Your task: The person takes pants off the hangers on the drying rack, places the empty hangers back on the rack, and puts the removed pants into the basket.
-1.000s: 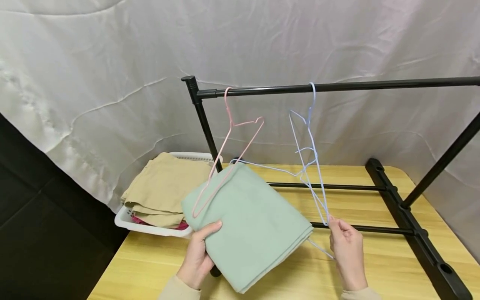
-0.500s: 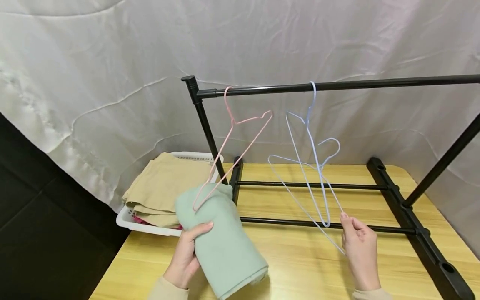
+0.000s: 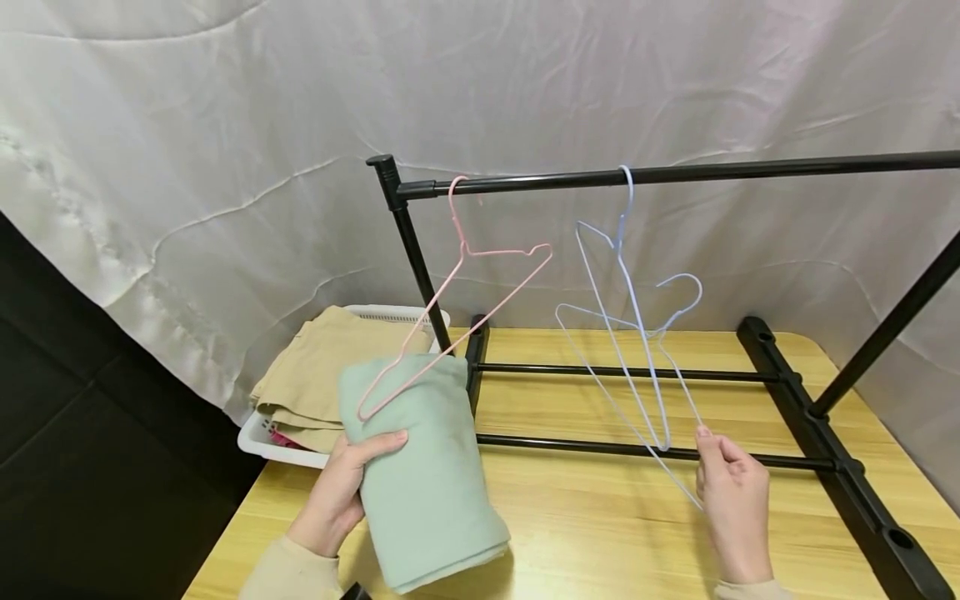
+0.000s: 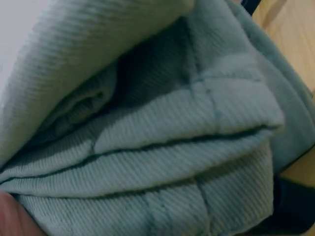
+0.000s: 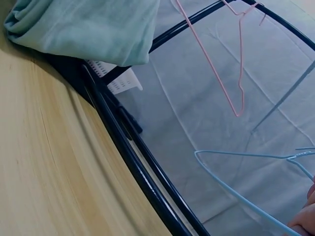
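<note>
My left hand (image 3: 341,492) grips a folded pale green garment (image 3: 427,500) by its left side, thumb on top, the other fingers hidden behind it. The left wrist view shows the garment's thick ribbed layers and seams (image 4: 197,113) close up. My right hand (image 3: 733,500) pinches a lower corner of a light blue wire hanger (image 3: 675,317), whose hook points up and whose frame crosses behind a second blue hanger (image 3: 622,221) on the rail. A pink hanger (image 3: 455,218) also hangs there, its lower end overlapping the garment in the head view.
The black rack has a top rail (image 3: 750,169), two low crossbars and a foot (image 3: 847,475) at right. Behind the left post stands a white basket (image 3: 281,450) with folded beige clothes (image 3: 322,375). A pale curtain (image 3: 525,83) backs the wooden table (image 3: 555,525).
The garment has been folded narrower and carried left by my left hand. My right hand has drawn the blue hanger rightward, bringing its hook into sight. The pink hanger has swung.
</note>
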The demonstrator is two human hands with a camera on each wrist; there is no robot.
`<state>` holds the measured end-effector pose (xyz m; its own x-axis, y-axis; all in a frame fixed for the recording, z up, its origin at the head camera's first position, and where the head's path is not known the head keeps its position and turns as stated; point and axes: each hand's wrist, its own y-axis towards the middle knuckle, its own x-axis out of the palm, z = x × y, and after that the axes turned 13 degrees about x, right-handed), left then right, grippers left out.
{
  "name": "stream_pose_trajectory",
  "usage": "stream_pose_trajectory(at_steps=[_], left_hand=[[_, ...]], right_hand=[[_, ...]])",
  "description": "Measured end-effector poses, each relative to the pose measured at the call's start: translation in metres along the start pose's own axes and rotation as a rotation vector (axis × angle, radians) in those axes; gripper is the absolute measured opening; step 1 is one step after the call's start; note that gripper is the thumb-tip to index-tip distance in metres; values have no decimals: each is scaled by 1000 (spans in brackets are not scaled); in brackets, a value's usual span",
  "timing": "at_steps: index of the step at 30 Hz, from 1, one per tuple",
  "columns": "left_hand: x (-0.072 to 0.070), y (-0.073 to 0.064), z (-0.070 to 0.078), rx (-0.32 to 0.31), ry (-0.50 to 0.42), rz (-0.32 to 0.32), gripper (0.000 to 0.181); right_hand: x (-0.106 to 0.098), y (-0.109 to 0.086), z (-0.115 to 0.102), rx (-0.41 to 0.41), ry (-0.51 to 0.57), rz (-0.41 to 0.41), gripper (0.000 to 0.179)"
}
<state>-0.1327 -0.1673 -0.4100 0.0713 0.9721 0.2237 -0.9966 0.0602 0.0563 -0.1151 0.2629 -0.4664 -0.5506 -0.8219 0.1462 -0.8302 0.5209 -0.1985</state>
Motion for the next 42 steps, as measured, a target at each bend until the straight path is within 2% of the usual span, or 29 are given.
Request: stream_pose_trajectory(at_steps=[11, 17, 21, 25, 28, 31, 36, 42], left_hand=[[-21, -1, 26, -31, 101, -5, 44], [-33, 0, 44, -56, 166, -5, 49], [-44, -1, 56, -70, 213, -16, 42], [-53, -2, 68, -67, 258, -20, 37], [-58, -1, 76, -65, 292, -23, 41], [-62, 2, 84, -55, 332, -39, 45], [-68, 7, 99, 15, 453, -75, 50], [-68, 16, 118, 75, 609, -129, 72]], right_hand=[[-9, 4, -3, -16, -56, 34, 39], [-9, 4, -5, -26, -1, 34, 37], [-9, 3, -7, -17, 29, 38, 36], [-9, 3, -7, -10, 31, 43, 37], [-9, 4, -7, -11, 25, 43, 38], [-9, 4, -6, -16, 25, 41, 40], [-9, 4, -6, -24, 45, 41, 39], [-8, 3, -6, -36, 56, 42, 40]])
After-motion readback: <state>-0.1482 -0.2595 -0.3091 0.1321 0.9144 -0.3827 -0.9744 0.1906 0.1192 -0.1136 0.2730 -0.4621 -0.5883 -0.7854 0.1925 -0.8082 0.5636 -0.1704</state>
